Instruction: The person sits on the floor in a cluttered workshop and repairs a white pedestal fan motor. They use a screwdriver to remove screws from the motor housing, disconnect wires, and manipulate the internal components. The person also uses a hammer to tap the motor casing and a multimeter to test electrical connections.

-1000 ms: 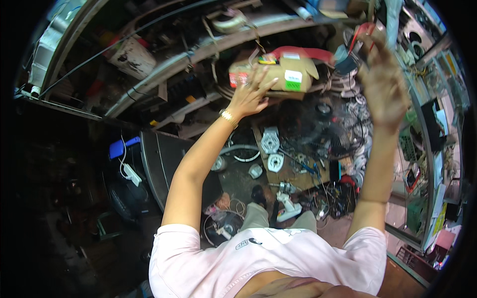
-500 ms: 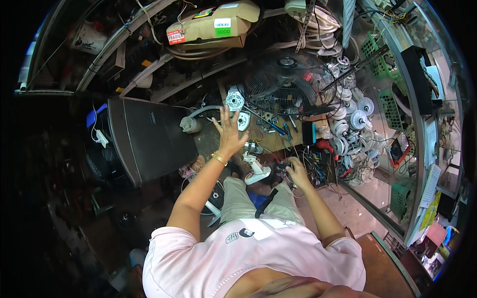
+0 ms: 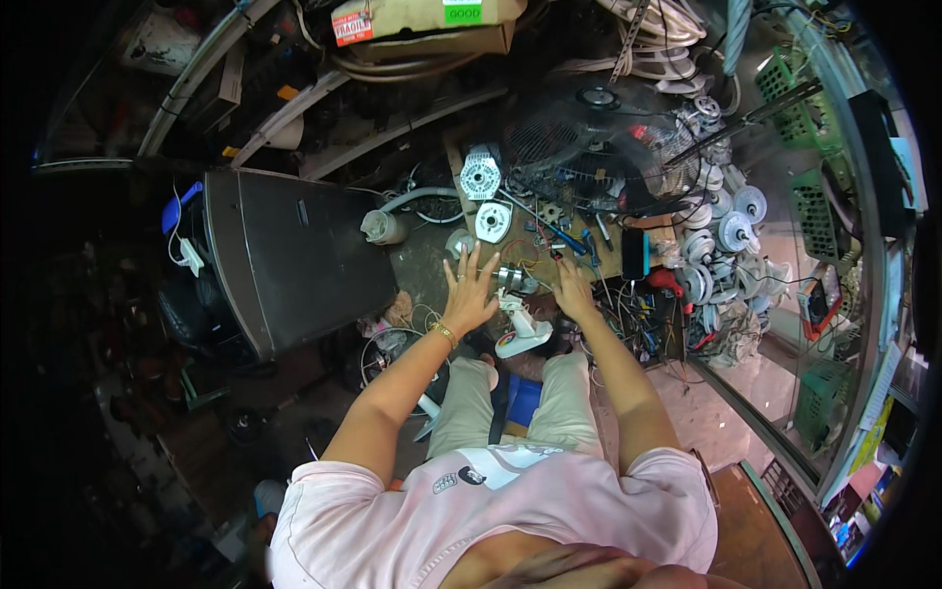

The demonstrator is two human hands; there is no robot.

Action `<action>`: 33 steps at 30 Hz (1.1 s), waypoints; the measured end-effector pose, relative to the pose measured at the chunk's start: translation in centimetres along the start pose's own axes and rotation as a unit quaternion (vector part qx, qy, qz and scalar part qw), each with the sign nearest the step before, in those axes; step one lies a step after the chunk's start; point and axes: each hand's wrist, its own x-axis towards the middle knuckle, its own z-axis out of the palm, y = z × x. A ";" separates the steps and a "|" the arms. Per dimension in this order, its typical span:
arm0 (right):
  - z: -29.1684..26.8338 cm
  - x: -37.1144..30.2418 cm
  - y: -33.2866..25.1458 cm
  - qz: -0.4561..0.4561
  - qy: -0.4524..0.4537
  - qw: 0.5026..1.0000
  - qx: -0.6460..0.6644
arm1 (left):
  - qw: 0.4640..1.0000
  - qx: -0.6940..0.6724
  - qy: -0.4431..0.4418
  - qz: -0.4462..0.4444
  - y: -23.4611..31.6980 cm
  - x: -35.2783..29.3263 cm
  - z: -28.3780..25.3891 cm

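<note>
My left hand (image 3: 471, 292) is open, fingers spread, just left of a metal fan motor (image 3: 510, 279). It seems to reach the motor's left side; whether it touches cannot be made out. The motor sits atop a white fan neck (image 3: 525, 332), which stands tilted in front of my knees. On the motor's right, my right hand (image 3: 572, 291) stretches its fingers forward towards thin coloured wires (image 3: 532, 263) on the worktop. Nothing shows in its grip. Beyond the hands lie a white vented motor cover (image 3: 480, 175) and a second white cover (image 3: 494, 223).
Screwdrivers (image 3: 561, 236) and small parts lie on the board. A dark fan cage (image 3: 599, 147) stands behind them. White fan motors and coils (image 3: 736, 232) are heaped at the right. A dark cabinet (image 3: 304, 260) stands left, with a grey hose (image 3: 417, 196) beside a pale cup (image 3: 381, 228).
My left hand has come back from the white covers to the motor's side. My right hand has moved forward from beside the fan neck to the wires. The whole view has shifted slightly.
</note>
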 end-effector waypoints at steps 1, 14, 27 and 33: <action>1.1 0.8 0.4 -0.009 -0.005 1.000 -0.014 | 1.000 -0.004 -0.013 -0.008 -0.6 -0.7 0.9; 21.2 -4.7 12.6 0.348 -0.144 0.923 0.076 | 0.991 -0.019 -0.028 -0.127 -9.5 -5.8 11.7; 35.6 -5.9 15.2 0.280 -0.290 0.902 0.157 | 0.923 -0.079 0.373 -0.054 -20.0 9.1 19.8; 37.7 -2.8 17.4 0.264 -0.295 0.907 0.143 | 0.895 -0.076 0.438 -0.038 -22.7 11.4 21.4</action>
